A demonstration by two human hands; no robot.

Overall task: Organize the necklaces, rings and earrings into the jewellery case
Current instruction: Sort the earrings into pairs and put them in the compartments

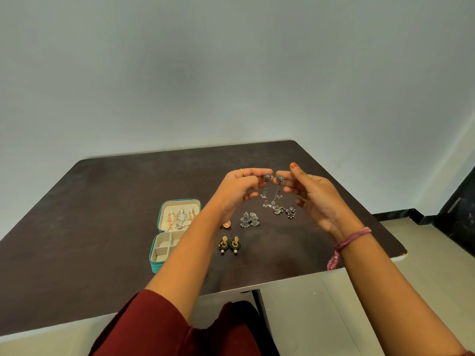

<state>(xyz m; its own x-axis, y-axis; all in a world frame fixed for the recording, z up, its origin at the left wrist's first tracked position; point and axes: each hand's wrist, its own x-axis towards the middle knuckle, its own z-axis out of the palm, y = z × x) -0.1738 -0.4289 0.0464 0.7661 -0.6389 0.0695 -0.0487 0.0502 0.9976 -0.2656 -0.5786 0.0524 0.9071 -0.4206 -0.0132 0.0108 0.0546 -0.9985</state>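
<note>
Head view: a person sits at a dark desk (102,201), both hands raised above its middle.
Left hand (239,191): thumb and forefinger pinch the round top of one long silver earring (267,186).
Right hand (316,199): thumb and forefinger pinch the top of the matching earring (279,187); the other fingers curl loosely.
Held pair: they hang side by side, the tops nearly touching, the chains dangling clear of the desk.
Jewellery case (177,232): open, teal, near the desk's left-middle; necklaces (181,217) lie in the lid half, and the divided tray looks mostly unfilled.
Still on the desk: silver fan earrings (249,220), small silver earrings (284,211), green-and-gold earrings (229,244), and an orange ring (227,224), all right of the case.
Handling: the earrings are probably light, with limp chains that swing and tangle; the stiff top stud seems the best place to hold.
Writing: none readable.
</note>
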